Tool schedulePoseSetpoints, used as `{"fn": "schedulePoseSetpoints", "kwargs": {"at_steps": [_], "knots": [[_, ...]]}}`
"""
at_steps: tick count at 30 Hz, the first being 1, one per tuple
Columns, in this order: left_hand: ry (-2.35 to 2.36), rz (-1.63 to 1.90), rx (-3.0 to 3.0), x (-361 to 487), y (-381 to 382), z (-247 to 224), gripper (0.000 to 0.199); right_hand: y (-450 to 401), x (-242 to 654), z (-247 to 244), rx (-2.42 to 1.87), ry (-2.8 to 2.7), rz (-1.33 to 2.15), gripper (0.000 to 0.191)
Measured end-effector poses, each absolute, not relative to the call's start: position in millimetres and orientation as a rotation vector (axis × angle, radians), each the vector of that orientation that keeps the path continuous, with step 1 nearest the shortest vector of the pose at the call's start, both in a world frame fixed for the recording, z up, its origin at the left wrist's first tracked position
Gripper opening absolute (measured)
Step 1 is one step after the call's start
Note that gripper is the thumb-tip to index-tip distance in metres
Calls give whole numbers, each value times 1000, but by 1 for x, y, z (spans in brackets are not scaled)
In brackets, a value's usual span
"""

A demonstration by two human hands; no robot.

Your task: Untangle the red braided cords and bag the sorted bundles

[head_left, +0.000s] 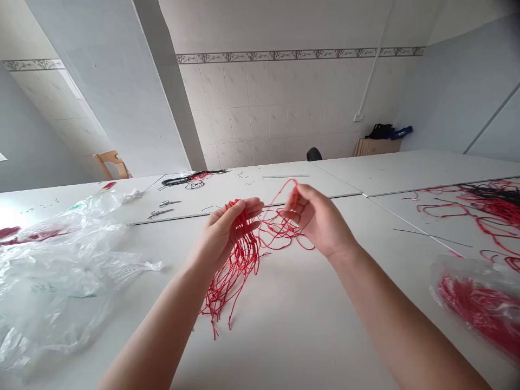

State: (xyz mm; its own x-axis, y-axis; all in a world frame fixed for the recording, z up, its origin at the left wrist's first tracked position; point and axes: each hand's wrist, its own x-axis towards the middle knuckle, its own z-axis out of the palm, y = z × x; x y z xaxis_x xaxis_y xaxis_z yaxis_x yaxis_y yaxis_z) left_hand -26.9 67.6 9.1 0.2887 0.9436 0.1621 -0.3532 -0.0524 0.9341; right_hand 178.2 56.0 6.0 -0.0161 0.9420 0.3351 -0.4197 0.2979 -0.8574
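A bundle of red knotted cords (246,252) hangs from my left hand (227,227), its thumb pressed over the top and the loose ends trailing down to the left. My right hand (314,216) is closed on a single red cord (296,196), pinched between thumb and fingers at about the same height. That cord arches up and bends over to the left, toward the bundle. Behind and between the hands, more red cord (284,230) lies in loose loops on the white table (292,325).
Clear plastic bags (52,292) cover the table's left side. Two pairs of scissors (161,213) and black cords (182,179) lie beyond them. At right are a bag of red cords (479,309) and tangled red and black cords (495,208). A wooden chair (111,162) stands behind.
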Motion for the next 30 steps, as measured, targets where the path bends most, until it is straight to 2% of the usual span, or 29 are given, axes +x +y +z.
{"fn": "schedulePoseSetpoints", "kwargs": {"at_steps": [4,10,14,18,25,30], "knots": [[646,1118,1128,-32,68,15,28,55,190,15,-602,-911,1255,31],[589,949,1203,-33,62,17,43,48,178,9,-702,-1282,1252,38],[536,879,1300,-32,59,15,36,42,166,5,-845,-1526,1068,30],[555,888,1347,-32,57,13,29,40,163,4,-918,-1565,1039,28],[590,861,1401,-30,56,14,36,38,163,2,-955,-1627,1001,21],[630,912,1387,-31,57,15,36,42,167,4,-854,-1468,1138,20]]}}
